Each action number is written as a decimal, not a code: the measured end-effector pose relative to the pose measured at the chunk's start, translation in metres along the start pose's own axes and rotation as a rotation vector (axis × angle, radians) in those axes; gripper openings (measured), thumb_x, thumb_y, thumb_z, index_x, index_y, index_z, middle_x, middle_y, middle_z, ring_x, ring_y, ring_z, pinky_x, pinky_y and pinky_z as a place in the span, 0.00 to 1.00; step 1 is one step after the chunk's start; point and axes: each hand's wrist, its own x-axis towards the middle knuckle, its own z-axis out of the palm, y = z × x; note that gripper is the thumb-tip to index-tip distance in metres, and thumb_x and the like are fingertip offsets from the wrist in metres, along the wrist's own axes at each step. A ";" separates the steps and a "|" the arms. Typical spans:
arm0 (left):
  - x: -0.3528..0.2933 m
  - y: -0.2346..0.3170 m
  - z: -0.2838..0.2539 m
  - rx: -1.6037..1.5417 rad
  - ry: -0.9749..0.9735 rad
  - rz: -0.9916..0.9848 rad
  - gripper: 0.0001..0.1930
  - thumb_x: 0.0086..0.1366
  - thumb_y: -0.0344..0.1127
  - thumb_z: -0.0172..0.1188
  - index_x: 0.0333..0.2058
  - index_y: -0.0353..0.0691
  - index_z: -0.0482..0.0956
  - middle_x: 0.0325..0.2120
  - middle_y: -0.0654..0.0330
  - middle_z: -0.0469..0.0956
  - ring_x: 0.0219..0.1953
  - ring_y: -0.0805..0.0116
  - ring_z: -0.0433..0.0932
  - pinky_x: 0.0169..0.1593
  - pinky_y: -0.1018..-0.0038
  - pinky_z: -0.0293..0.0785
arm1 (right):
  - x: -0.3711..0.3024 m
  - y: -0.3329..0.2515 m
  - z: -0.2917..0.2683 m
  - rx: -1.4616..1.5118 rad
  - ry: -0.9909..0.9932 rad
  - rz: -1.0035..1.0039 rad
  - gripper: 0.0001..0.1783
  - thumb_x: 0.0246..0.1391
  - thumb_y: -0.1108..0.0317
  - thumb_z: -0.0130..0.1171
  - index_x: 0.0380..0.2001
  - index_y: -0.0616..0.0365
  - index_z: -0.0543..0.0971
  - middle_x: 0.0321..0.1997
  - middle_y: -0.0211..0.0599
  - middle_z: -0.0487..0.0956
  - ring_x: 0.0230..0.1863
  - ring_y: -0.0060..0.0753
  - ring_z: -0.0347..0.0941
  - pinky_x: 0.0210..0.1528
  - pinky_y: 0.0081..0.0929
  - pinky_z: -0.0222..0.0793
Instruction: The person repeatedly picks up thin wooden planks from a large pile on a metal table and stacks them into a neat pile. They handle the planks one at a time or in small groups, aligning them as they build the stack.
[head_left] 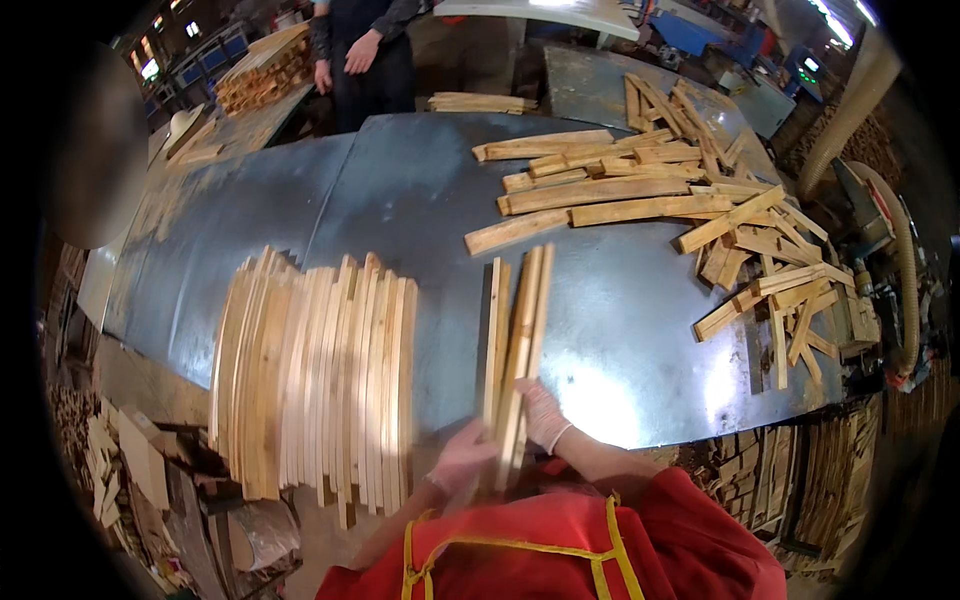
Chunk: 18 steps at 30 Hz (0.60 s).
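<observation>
In front of me a few narrow wooden strips (522,345) point away from my body, their near ends past the table's front edge. My right hand (543,415), in a pale glove, is closed around the right side of these strips. At their left side is my left hand (465,455), also in a pale glove and a little blurred, its fingers closed at the lower part of the strips. A slimmer strip (495,330) stands slightly apart at the left of the bunch. Left of my hands, a row of strips (320,380) lies side by side, overhanging the front edge.
The metal-topped table (400,200) bears a jumbled heap of wooden pieces (640,190) at the far right. Beyond the table stands a person (365,60) in dark clothes, near stacked wood (265,80). A ribbed hose (905,280) hangs at the right. More timber (800,490) lies below the table.
</observation>
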 end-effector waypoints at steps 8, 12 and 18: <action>-0.020 0.024 -0.029 0.898 0.578 0.061 0.33 0.69 0.54 0.65 0.64 0.35 0.76 0.58 0.45 0.79 0.59 0.48 0.79 0.66 0.55 0.74 | 0.051 0.028 0.071 -1.502 -0.532 -0.173 0.45 0.70 0.42 0.56 0.72 0.73 0.63 0.57 0.69 0.83 0.60 0.59 0.82 0.62 0.48 0.77; -0.006 0.029 -0.037 1.162 0.775 0.136 0.34 0.67 0.48 0.63 0.65 0.32 0.72 0.65 0.42 0.73 0.68 0.37 0.70 0.71 0.41 0.64 | 0.067 -0.014 0.106 -1.718 -0.815 -0.097 0.31 0.72 0.44 0.52 0.47 0.68 0.82 0.48 0.58 0.83 0.49 0.66 0.80 0.54 0.48 0.77; 0.006 -0.014 -0.038 1.425 0.880 0.123 0.35 0.60 0.39 0.65 0.65 0.34 0.69 0.65 0.44 0.69 0.69 0.37 0.66 0.73 0.40 0.60 | 0.150 -0.196 -0.009 -1.049 -0.286 -0.729 0.13 0.65 0.59 0.61 0.45 0.54 0.84 0.38 0.41 0.82 0.42 0.46 0.78 0.50 0.42 0.76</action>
